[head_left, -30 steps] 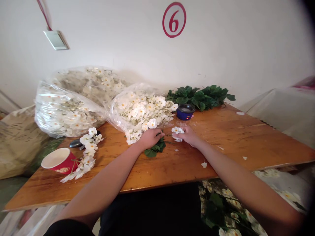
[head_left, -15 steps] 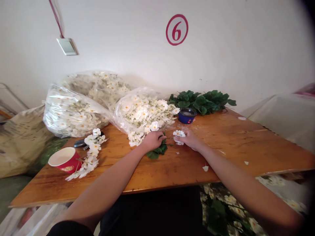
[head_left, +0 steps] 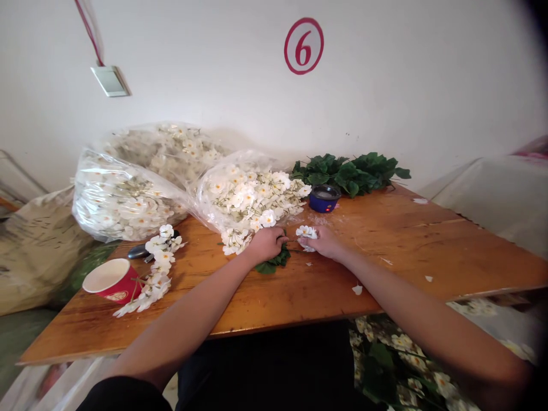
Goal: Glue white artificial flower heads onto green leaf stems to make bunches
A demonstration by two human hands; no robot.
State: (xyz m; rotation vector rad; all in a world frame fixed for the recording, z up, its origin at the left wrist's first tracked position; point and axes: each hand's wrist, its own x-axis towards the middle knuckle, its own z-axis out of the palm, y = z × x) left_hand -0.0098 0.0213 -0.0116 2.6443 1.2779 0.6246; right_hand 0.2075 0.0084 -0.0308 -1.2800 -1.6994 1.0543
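My left hand [head_left: 268, 244] is closed on a stem of green artificial leaves [head_left: 274, 261], which hang below the fingers just over the table. To the right, my right hand [head_left: 325, 242] pinches a small bunch of white artificial flowers [head_left: 306, 233]. A thin stem spans the short gap between the two hands. The fingers partly hide where each stem is gripped. Just behind the hands lies a heap of white flowers [head_left: 252, 197] spilling from a clear plastic bag.
A blue pot with a black rim [head_left: 324, 200] and a red light stands before a pile of green leaves [head_left: 363, 171]. On the left are a red paper cup [head_left: 124, 288], a flower garland [head_left: 159, 271] and a dark tool [head_left: 137, 251]. Petals dot the wooden table [head_left: 428, 245].
My right hand has moved slightly left with the white flowers, closer to my left hand. The left hand keeps its hold on the leaves; the whole view has shifted a little.
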